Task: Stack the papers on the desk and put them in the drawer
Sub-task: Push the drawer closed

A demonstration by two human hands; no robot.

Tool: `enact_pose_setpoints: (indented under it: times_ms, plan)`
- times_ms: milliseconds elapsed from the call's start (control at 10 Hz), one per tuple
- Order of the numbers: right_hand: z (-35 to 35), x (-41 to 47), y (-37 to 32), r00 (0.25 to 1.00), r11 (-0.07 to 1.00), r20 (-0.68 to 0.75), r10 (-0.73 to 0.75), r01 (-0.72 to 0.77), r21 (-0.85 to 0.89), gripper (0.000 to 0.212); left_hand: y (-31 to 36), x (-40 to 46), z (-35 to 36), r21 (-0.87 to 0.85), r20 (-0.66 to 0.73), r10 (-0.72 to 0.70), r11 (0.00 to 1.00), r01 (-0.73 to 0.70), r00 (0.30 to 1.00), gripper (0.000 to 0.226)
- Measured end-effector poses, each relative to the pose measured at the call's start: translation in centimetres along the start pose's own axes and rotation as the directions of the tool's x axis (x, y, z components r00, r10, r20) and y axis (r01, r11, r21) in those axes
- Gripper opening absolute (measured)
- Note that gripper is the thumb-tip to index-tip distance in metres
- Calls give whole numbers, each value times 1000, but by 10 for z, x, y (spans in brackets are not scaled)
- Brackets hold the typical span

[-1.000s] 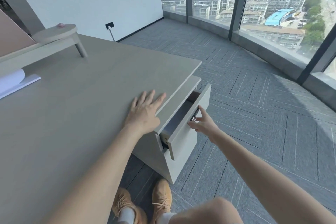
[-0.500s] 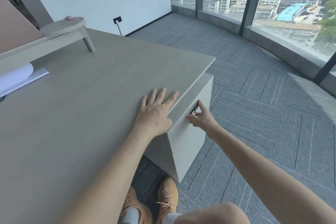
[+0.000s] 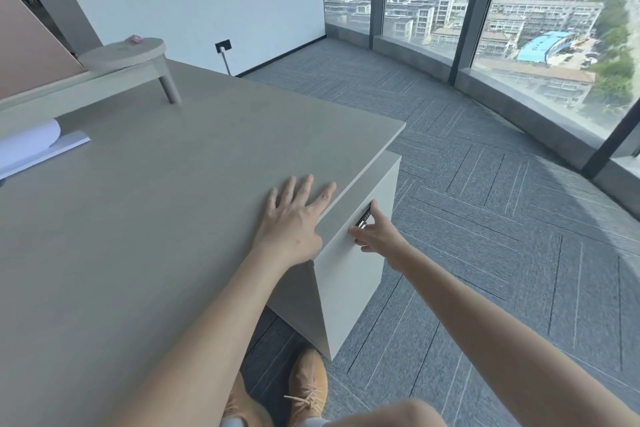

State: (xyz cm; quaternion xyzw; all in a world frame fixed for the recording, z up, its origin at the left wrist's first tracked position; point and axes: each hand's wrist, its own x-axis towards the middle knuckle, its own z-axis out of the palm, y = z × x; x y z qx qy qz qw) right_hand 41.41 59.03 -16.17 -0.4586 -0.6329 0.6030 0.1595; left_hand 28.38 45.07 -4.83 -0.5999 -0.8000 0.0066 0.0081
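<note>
The pale drawer (image 3: 349,281) under the desk's right end is closed, its front flush with the cabinet. My right hand (image 3: 377,237) is at the drawer's dark handle (image 3: 364,218), fingertips pinched on it and thumb raised. Fingers spread, my left hand (image 3: 294,218) lies flat on the grey desk (image 3: 166,204) just above the drawer and holds nothing. White papers (image 3: 31,146), one sheet curled, lie at the desk's far left edge, well away from both hands.
A raised shelf with a round top (image 3: 124,54) and a slanted leg stands at the desk's back left, a small pink thing (image 3: 134,39) on it. Grey carpet lies to the right, up to floor-to-ceiling windows (image 3: 519,28). My tan shoes (image 3: 308,388) are below the desk edge.
The drawer was partly open a second ago; my right hand has pushed it fully closed and stays at the handle. My left hand has kept its place on the desk.
</note>
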Motion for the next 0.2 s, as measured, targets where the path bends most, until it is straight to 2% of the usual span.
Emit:
enact_pose_setpoints:
  times_ms: [100, 200]
  plan:
    - [-4, -11, -13, 998, 993, -61, -15, 8, -115, 92, -1, 2, 0, -37, -17, 2, 999, -3, 1000, 91]
    - [-4, -40, -52, 977, 948, -170, -127, 69, -312, 52, -2, -6, -5, -264, -37, -32, 964, 21, 999, 75]
